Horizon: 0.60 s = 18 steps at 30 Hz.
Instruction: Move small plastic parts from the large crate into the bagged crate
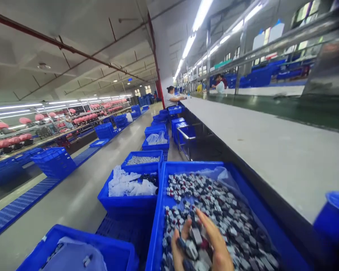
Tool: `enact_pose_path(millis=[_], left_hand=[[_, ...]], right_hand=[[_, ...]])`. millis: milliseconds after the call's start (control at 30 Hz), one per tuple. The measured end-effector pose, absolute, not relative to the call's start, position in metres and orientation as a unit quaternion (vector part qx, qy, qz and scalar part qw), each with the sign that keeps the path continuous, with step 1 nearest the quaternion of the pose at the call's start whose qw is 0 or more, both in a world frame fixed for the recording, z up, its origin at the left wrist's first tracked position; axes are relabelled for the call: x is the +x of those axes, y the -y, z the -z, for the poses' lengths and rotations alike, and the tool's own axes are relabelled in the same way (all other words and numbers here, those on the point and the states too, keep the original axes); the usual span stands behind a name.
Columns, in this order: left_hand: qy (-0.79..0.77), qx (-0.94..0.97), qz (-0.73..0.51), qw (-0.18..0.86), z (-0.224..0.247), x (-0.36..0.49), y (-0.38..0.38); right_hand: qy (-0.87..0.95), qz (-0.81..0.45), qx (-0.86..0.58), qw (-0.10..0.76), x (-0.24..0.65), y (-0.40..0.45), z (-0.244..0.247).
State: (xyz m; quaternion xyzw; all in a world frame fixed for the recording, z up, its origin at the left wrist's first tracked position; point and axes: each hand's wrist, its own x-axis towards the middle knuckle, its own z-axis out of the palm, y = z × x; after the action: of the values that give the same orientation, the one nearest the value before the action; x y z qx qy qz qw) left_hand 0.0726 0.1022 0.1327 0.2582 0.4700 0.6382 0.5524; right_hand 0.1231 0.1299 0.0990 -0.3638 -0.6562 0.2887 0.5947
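My left hand (177,248) and my right hand (219,244) are cupped close to each other, low in a large blue bin near the bottom of the view. Between them they hold a handful of small grey, black and white pieces (196,237), a few with dark red parts. My right hand's fingers stretch up along the right side of the handful; my left hand's fingers curve round its left side. Many similar loose pieces (228,210) fill the large blue bin (156,226) around and below both hands. The wrists are out of view.
Left of the large bin stand a blue bin (130,203) with white cloth or bags and another (113,242) at the bottom left. A long white worktable (271,143) runs along the right. A person (171,98) in white sits farther down it. A blue container (335,214) stands at right.
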Motion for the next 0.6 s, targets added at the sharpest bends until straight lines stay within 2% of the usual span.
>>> enact_pose_path(millis=[100,200,367,467,600], left_hand=[[-0.412,0.186,-0.678,0.579,-0.135,0.07,-0.106],[-0.255,0.059,-0.727,0.635,-0.139,0.067,-0.103],[-0.1,-0.067,-0.717,0.686,-0.139,0.064,-0.087],[-0.09,-0.092,-0.702,0.701,-0.137,0.064,-0.081],[-0.169,-0.134,-0.706,0.674,-0.138,0.066,-0.076]], right_hand=[[0.577,-0.343,-0.387,0.632,0.116,-0.13,-0.111],[0.479,-0.405,-0.408,0.663,0.111,-0.123,-0.124],[0.412,-0.432,-0.419,0.684,0.113,-0.107,-0.129],[0.444,-0.4,-0.457,0.659,0.119,-0.102,-0.128],[0.616,-0.381,-0.427,0.541,0.126,-0.106,-0.133]])
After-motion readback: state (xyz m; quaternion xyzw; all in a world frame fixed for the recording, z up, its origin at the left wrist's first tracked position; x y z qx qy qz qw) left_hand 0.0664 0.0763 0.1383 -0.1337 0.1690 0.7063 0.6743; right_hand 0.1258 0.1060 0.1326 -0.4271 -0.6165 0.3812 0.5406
